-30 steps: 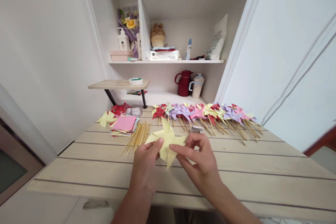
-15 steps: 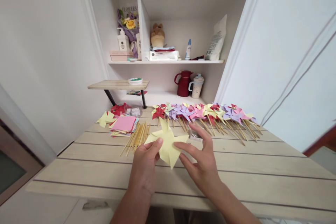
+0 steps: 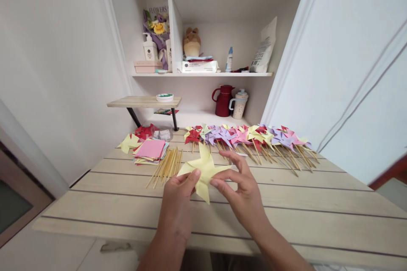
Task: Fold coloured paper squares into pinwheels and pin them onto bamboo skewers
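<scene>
Yellow pinwheel [image 3: 205, 169] pinched between left hand [image 3: 176, 201] and right hand [image 3: 243, 192].

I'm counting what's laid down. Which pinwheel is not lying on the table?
The yellow pinwheel, pinched between the left hand and the right hand. The row of pinwheels lies on the table.

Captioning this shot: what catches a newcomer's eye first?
A pale yellow paper pinwheel is held between the left hand and right hand, above the table. Behind it, a colourful row of pinwheels on sticks spans the far side, with bare wooden sticks lying left of centre.
</scene>
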Action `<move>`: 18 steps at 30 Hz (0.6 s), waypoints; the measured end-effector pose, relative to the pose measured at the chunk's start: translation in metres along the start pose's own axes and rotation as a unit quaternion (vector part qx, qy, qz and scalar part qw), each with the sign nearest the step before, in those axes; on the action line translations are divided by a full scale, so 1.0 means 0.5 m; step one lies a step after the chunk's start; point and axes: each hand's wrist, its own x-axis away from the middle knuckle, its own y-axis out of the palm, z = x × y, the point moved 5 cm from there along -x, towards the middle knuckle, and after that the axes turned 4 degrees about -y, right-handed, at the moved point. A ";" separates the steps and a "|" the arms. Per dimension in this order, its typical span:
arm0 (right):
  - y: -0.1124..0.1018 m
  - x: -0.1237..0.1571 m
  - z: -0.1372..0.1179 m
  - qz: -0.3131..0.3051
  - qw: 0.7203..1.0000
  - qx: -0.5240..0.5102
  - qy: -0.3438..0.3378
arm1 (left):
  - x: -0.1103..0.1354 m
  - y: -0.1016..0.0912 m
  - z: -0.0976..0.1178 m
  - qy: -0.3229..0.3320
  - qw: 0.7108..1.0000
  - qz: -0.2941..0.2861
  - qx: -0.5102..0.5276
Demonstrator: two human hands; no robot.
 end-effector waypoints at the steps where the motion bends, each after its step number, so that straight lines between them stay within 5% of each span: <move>1: 0.002 -0.001 0.003 -0.003 1.000 -0.005 0.010 | 0.001 0.000 0.001 0.002 1.000 0.002 0.000; 18: 0.012 -0.011 0.006 -0.008 0.994 -0.059 0.096 | 0.008 0.007 0.005 0.014 1.000 0.004 0.011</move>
